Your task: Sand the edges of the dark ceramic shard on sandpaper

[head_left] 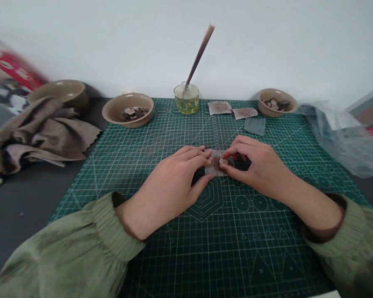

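At the middle of the green cutting mat [186, 248], a small greyish-white sheet with a brown middle [215, 161] lies between my hands. My left hand [177, 178] steadies its left side, fingertips near the far edge and thumb at the near edge. Between thumb and index finger, my right hand [257, 161] pinches a small pale chip [223, 161] over the sheet's right part. Whether the chip is stone, wood or something else, I cannot tell. The right fingers partly cover the sheet's right end.
Two bowls [112, 109] [265, 108] hold small light and dark chips. A stick leans in a glass cup [187, 105]. Two similar sheets [219, 108] [245, 113] and a grey-blue square [255, 126] lie behind my right hand. Brown cloth [46, 132], another bowl [62, 93] and clear plastic [345, 136] flank the mat.
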Motion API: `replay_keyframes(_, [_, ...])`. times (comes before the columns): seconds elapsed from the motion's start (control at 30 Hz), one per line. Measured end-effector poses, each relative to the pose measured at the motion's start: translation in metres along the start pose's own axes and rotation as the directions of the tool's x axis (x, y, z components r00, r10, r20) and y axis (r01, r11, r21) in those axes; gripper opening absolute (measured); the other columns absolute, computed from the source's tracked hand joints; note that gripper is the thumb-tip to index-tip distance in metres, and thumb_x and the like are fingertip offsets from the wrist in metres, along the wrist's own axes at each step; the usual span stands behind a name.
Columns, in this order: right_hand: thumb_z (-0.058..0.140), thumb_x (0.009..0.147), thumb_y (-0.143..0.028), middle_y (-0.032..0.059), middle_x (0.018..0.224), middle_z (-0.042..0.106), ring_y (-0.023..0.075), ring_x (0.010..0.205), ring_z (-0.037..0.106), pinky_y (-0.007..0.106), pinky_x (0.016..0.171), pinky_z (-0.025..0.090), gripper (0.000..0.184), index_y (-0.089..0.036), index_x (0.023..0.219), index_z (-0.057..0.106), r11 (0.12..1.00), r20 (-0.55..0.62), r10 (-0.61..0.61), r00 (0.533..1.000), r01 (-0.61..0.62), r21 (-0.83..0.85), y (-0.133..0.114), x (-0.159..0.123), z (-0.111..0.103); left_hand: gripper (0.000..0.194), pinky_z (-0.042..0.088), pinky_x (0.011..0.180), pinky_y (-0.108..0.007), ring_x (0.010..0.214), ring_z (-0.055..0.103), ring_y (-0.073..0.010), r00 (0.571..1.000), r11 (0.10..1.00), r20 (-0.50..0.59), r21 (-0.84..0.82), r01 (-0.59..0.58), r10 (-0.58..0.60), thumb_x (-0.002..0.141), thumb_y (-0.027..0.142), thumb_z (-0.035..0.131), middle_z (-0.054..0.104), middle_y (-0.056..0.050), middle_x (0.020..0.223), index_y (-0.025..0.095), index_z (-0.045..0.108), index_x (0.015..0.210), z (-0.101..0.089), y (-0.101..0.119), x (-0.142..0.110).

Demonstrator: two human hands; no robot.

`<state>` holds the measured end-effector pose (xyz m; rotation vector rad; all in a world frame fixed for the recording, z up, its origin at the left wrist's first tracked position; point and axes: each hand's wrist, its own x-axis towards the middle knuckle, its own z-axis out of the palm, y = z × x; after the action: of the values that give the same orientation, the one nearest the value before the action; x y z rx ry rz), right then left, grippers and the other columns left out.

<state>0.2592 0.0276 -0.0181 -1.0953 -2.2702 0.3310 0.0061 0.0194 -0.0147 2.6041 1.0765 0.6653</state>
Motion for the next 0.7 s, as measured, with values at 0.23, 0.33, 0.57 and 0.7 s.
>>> replay_keyframes(0.23, [0.079, 0.098, -0.018, 0.0053, 0.095, 0.067, 0.0213, 0.085, 0.064, 0.036, 0.076, 0.050, 0.006, -0.017, 0.103, 0.075, 0.999, 0.037, -0.015, 0.999, 0.014, 0.051, -0.0016, 0.0009, 0.0005, 0.028, 0.057, 0.125, -0.056, 0.146, 0.067, -0.0322, 1.000, 1.000, 0.006, 0.011, 0.008, -0.008, 0.107, 0.028, 0.073, 0.077, -0.011, 0.147, 0.017, 0.078, 0.132, 0.0002, -0.0013, 0.0001])
replay_keyframes(0.33, [0.080, 0.097, -0.019, 0.0051, 0.093, 0.065, 0.0220, 0.085, 0.064, 0.037, 0.077, 0.050, 0.006, -0.017, 0.098, 0.074, 1.000, -0.004, -0.008, 1.000, 0.008, 0.006, -0.0015, 0.0018, 0.0008, 0.027, 0.058, 0.124, -0.056, 0.144, 0.068, -0.0319, 1.000, 1.000, -0.002, 0.008, 0.001, -0.001, 0.107, 0.028, 0.074, 0.078, -0.011, 0.146, 0.017, 0.078, 0.131, 0.0001, -0.0009, 0.0001])
replay_keyframes(0.57, [0.078, 0.098, -0.019, 0.0047, 0.094, 0.067, 0.0216, 0.085, 0.064, 0.037, 0.077, 0.051, 0.006, -0.018, 0.102, 0.074, 1.000, 0.032, -0.004, 0.999, 0.003, 0.030, -0.0016, -0.0001, -0.0014, 0.028, 0.056, 0.125, -0.057, 0.147, 0.066, -0.0329, 1.000, 1.000, 0.022, 0.005, 0.013, -0.013, 0.107, 0.029, 0.072, 0.077, -0.011, 0.149, 0.018, 0.077, 0.132, -0.0008, -0.0012, -0.0006])
replay_keyframes(0.7, [0.078, 0.096, -0.018, 0.0050, 0.095, 0.067, 0.0220, 0.086, 0.065, 0.037, 0.078, 0.052, 0.007, -0.019, 0.098, 0.072, 0.999, 0.011, -0.018, 1.000, 0.017, 0.041, -0.0016, 0.0011, -0.0011, 0.026, 0.057, 0.123, -0.058, 0.144, 0.068, -0.0334, 1.000, 1.000, 0.009, -0.005, 0.010, -0.009, 0.107, 0.030, 0.072, 0.078, -0.011, 0.145, 0.020, 0.077, 0.131, -0.0010, -0.0017, -0.0004])
